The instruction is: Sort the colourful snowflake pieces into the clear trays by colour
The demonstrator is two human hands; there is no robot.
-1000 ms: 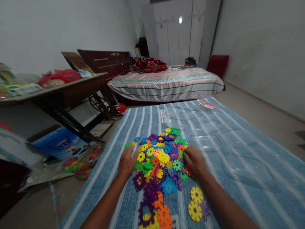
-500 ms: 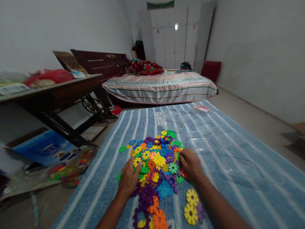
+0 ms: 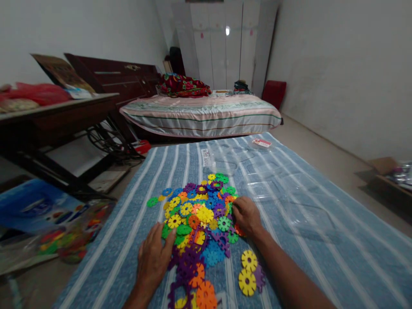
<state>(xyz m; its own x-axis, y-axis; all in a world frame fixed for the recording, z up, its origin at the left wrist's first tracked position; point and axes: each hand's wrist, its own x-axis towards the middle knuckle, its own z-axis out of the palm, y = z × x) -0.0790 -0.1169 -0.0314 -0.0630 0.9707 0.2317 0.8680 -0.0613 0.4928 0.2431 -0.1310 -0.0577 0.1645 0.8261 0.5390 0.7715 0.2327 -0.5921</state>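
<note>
Bracketing a loose pile of notched plastic pieces (image 3: 206, 213) with both bare hands, at the middle of a blue striped cloth (image 3: 135, 206). Judged as handling the pile at its edges. Noted left hand (image 3: 152, 253) at the near-left side, back up, with thumb spread well away from the forefinger and fingertips at or just beside green pieces (image 3: 183, 230). Saw no piece gripped there; cannot tell about the space under the palm. Noted right hand (image 3: 247, 216) at the right side, with fingers bent and narrow against the edge of the pile, near green and orange pieces. Cannot tell a pinch from mere contact at that angle.

Would next call, by judgement, for low, flat fingertips to free single pieces. Could drag neighbours along by the notches, given so much overlap. Noted purple frame-like pieces (image 3: 186, 259) stacked toward the near end, likely to snag.

Found two yellow discs (image 3: 248, 272) apart from the pile, beside the right forearm, partly over a purple piece (image 3: 260, 277). Found clear plastic packaging (image 3: 265, 191) on the cloth, beyond and right of the right hand; faint-edged, possibly in the way on that side. Logged farther off: red-and-white card (image 3: 262, 143), bed (image 3: 206, 116), side table (image 3: 80, 103).
</note>
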